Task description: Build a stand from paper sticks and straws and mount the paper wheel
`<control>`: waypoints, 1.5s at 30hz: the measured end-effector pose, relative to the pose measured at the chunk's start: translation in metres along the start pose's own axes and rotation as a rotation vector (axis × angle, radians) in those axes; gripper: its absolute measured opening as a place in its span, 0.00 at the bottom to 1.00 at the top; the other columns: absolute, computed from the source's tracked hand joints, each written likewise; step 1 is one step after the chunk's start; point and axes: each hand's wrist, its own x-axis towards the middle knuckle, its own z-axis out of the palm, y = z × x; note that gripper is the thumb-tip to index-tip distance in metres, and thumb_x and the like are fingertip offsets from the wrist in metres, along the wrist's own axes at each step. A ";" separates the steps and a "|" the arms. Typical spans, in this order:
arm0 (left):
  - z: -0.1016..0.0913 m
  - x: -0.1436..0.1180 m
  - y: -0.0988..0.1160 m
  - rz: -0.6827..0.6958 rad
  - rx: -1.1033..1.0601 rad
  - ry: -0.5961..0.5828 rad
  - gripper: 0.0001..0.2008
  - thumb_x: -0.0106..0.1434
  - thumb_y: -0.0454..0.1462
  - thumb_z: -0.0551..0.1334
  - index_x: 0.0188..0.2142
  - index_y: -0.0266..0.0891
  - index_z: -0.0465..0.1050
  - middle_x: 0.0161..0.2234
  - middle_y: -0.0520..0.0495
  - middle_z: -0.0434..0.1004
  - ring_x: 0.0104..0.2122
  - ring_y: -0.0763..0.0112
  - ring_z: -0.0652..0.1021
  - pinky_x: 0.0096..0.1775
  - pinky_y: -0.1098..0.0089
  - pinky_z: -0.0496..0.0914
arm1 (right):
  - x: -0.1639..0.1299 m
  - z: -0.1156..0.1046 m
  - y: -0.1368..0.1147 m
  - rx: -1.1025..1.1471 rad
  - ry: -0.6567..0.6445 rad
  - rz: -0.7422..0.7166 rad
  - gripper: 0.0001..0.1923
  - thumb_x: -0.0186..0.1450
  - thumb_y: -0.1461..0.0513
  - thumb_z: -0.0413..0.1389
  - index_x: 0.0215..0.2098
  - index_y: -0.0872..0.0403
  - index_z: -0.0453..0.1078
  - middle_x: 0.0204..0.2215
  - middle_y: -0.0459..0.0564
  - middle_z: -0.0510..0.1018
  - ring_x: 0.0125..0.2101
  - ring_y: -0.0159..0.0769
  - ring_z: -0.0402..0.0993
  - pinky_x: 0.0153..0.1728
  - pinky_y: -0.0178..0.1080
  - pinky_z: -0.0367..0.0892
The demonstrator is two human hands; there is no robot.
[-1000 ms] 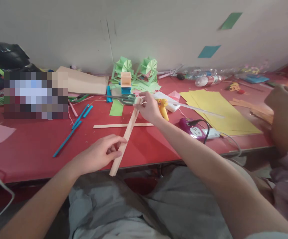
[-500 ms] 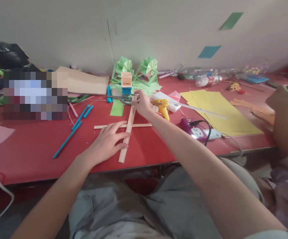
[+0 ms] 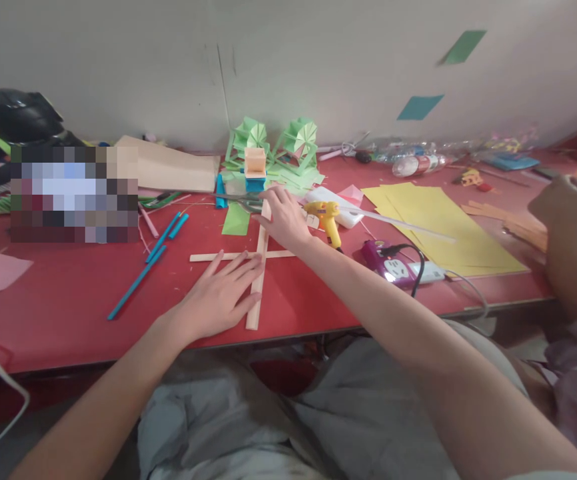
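Observation:
Two pale wooden strips form a cross on the red table; the long wooden strip (image 3: 254, 308) runs away from me over the thinner crosswise strip (image 3: 203, 257). My left hand (image 3: 221, 293) lies palm down with fingers spread, its fingertips touching the long strip near the crossing. At the far end of that strip, my right hand (image 3: 286, 217) has its fingers and thumb bent around the wood, partly covering it. Scissors (image 3: 248, 202) lie just beyond that hand. To its right rests a yellow glue gun (image 3: 326, 217) with a long clear glue stick in it.
Green paper wheels (image 3: 301, 137) and a small paper box (image 3: 255, 163) stand at the back. Blue paper tubes (image 3: 136, 283) lie left. Yellow sheets (image 3: 438, 230) and a purple power socket (image 3: 386, 263) are right. Another person's hand (image 3: 566, 207) is far right.
The long strip's near end has swung slightly right, making it more upright in view. My left hand has flattened and shifted slightly right; my right hand has lowered over the far end.

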 end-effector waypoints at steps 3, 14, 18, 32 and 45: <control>0.001 0.000 0.001 -0.004 0.024 -0.006 0.26 0.74 0.45 0.47 0.69 0.44 0.56 0.70 0.47 0.56 0.70 0.59 0.56 0.69 0.47 0.43 | -0.023 -0.009 -0.008 0.083 -0.331 -0.211 0.13 0.72 0.60 0.50 0.48 0.56 0.74 0.47 0.58 0.80 0.50 0.47 0.75 0.52 0.47 0.67; -0.002 -0.001 0.000 0.038 -0.001 -0.020 0.31 0.72 0.53 0.48 0.70 0.45 0.54 0.69 0.46 0.58 0.70 0.55 0.54 0.69 0.45 0.40 | -0.037 0.008 0.001 0.008 -0.493 -0.200 0.33 0.75 0.53 0.37 0.70 0.68 0.51 0.70 0.71 0.50 0.71 0.55 0.43 0.67 0.64 0.42; -0.014 0.010 -0.012 0.061 -0.041 -0.063 0.31 0.68 0.56 0.55 0.65 0.46 0.64 0.66 0.45 0.65 0.67 0.54 0.63 0.69 0.47 0.46 | -0.037 0.005 -0.002 0.085 -0.410 -0.181 0.31 0.74 0.55 0.40 0.69 0.65 0.55 0.69 0.69 0.54 0.70 0.52 0.49 0.66 0.60 0.48; -0.043 0.074 -0.037 -0.077 -0.056 -0.427 0.62 0.49 0.64 0.65 0.73 0.40 0.41 0.74 0.41 0.32 0.72 0.45 0.42 0.69 0.49 0.41 | -0.078 -0.127 -0.005 -0.430 -0.571 0.539 0.17 0.68 0.53 0.51 0.41 0.57 0.74 0.32 0.61 0.77 0.35 0.53 0.77 0.33 0.45 0.65; -0.030 0.075 -0.054 0.016 -0.174 -0.410 0.53 0.54 0.63 0.63 0.72 0.52 0.44 0.74 0.55 0.34 0.72 0.50 0.40 0.69 0.49 0.38 | -0.067 -0.083 0.046 -0.194 -0.208 0.620 0.14 0.64 0.55 0.52 0.43 0.54 0.68 0.41 0.60 0.77 0.38 0.49 0.74 0.33 0.44 0.65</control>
